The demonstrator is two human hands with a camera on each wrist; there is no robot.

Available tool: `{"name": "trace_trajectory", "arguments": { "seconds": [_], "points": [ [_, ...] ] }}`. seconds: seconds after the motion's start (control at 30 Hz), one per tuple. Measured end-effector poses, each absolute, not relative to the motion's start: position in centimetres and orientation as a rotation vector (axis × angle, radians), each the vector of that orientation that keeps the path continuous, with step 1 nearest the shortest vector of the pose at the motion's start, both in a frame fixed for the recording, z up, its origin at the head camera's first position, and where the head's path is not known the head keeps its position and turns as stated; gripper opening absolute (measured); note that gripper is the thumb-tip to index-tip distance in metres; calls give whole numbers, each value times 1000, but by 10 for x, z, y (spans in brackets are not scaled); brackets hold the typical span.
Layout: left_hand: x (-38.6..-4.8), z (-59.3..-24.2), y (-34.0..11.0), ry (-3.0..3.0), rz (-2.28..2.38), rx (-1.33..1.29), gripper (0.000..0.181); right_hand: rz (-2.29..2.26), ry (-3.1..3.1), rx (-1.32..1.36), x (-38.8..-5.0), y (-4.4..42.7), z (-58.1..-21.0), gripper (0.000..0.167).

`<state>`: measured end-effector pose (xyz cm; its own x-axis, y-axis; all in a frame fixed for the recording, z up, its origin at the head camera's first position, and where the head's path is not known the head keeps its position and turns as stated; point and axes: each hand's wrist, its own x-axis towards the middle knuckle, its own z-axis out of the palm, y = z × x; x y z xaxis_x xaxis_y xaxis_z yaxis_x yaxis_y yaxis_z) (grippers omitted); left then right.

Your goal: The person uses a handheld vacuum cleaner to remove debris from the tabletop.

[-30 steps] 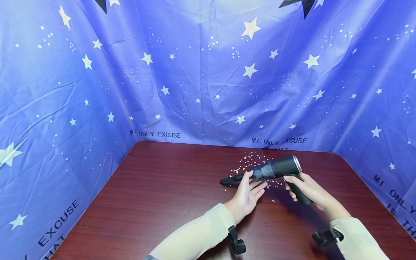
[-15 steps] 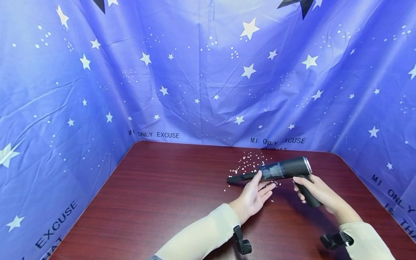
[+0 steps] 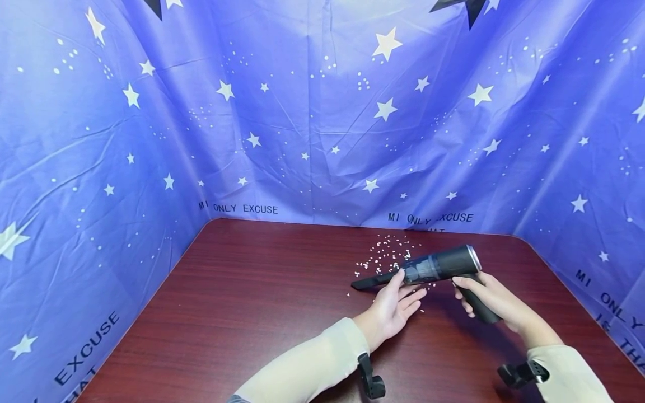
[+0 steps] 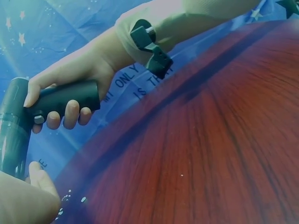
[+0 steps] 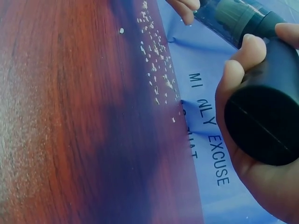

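A black handheld vacuum cleaner (image 3: pixel 453 262) with a clear dust chamber and a long flat nozzle is held slanting over the table, nozzle pointing left. My right hand (image 3: pixel 496 299) grips its handle, fingers wrapped round it and thumb near the top. Under the front of the chamber, my left hand (image 3: pixel 390 310) supports the body, thumb against the near side and the visible fingers extended. White crumbs (image 3: pixel 385 252) lie scattered behind and beneath the vacuum. The nozzle tip is close to the tabletop; whether it touches, I cannot tell. In the right wrist view, the handle's round end (image 5: pixel 264 123) shows.
The dark red wood-grain table (image 3: pixel 242 291) fills the lower view. A blue curtain (image 3: pixel 302 123) with stars and lettering hangs along its back and both sides. Black wrist mounts (image 3: pixel 372 378) are strapped over the cream sleeves (image 3: pixel 312 358).
Both hands have shifted right with the vacuum cleaner. Its nozzle has then dipped slightly toward the table. The grip of each hand looks the same.
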<state>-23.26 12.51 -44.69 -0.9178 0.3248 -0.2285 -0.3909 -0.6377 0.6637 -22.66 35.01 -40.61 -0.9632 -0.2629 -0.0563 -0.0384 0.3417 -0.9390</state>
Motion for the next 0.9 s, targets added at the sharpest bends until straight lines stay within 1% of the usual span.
{"name": "trace_trajectory", "arguments": {
  "seconds": [0.33, 0.6, 0.73, 0.9],
  "points": [
    [-223, -447, 115, 1075, 2521, -142, 48, -1653, 2334, -387, -229, 347, -409, 34],
    [-223, -447, 113, 1079, 2516, -142, 49, -1673, 2301, -396, -228, 346, -409, 25],
    [-229, -446, 117, 1076, 2519, -123, 50, -1696, 2318, -360, -227, 346, -409, 25],
    [-237, -440, 126, 1037, 2540, -127, 47, -1736, 2350, -326, -225, 348, -407, 21]
  ]
}}
